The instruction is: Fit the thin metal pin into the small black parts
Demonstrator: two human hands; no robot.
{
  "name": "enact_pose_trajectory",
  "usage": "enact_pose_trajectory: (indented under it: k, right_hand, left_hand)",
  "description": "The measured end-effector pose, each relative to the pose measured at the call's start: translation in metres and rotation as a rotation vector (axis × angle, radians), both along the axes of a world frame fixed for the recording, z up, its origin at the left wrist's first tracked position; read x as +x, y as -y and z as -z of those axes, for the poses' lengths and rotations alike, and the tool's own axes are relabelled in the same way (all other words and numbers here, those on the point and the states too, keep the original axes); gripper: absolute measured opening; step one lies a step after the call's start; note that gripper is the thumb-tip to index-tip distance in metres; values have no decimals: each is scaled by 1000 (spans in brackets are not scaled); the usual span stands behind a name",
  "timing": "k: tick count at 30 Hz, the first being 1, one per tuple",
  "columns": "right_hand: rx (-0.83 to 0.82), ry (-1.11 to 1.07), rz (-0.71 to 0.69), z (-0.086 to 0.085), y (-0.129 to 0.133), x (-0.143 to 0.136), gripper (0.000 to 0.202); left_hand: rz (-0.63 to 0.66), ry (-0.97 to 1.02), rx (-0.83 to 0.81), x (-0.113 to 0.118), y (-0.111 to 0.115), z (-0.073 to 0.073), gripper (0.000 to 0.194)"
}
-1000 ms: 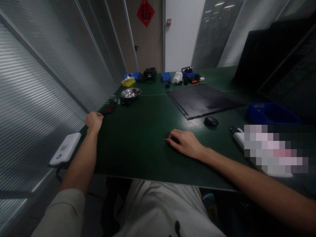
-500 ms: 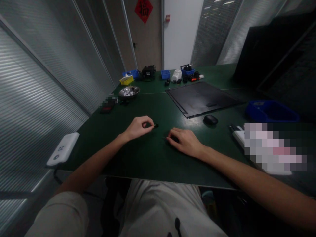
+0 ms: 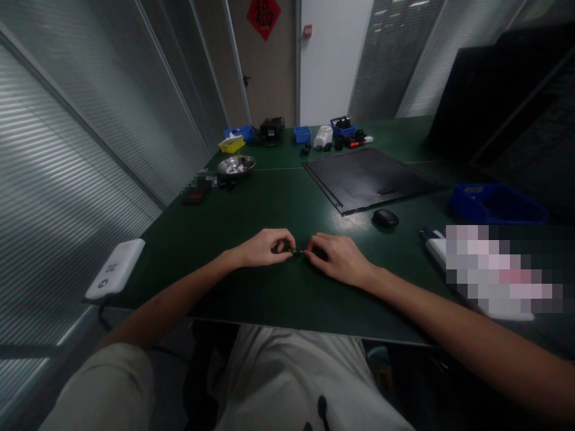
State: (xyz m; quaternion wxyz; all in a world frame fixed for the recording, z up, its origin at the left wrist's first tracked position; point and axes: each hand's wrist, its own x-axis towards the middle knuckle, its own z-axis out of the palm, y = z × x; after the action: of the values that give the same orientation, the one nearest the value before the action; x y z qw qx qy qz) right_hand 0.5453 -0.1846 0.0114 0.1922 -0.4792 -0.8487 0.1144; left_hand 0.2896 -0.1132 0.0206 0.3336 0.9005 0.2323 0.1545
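My left hand (image 3: 265, 248) pinches a small dark piece (image 3: 295, 251) with a hint of green between thumb and forefinger. It is too small to name. Just to the right, my right hand (image 3: 338, 257) rests on the green table (image 3: 251, 293), its thumb and fingertips closed on a thin, light, pin-like piece (image 3: 302, 252). The two pieces meet or nearly meet in the gap between my hands; whether they touch I cannot tell.
A black mouse (image 3: 385, 218) and a black mat (image 3: 368, 179) lie beyond my right hand. Blue tray (image 3: 498, 203) at right. Metal bowl (image 3: 236, 166), yellow basket (image 3: 232, 144) and a black device (image 3: 272, 128) stand far left. A white box (image 3: 115, 268) sits at the left edge.
My left hand has come right and nearer to me, bringing its dark piece up to the thin piece. My right hand has stayed nearly still.
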Motion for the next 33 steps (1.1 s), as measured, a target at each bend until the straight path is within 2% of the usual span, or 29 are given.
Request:
enact_pose_trajectory:
  k: [3, 8, 26, 33]
  right_hand:
    - [-4, 7, -2, -1, 0, 0, 18]
    - [-14, 9, -12, -4, 1, 1, 15]
    - [21, 4, -17, 2, 1, -1, 21]
    - [42, 18, -40, 4, 1, -1, 21]
  left_hand:
    - [-24, -5, -36, 1, 0, 1, 31]
    - [2, 23, -23, 1, -2, 0, 25]
    - [-30, 28, -101, 0, -10, 10, 29]
    - [-38, 8, -92, -1, -10, 8, 33]
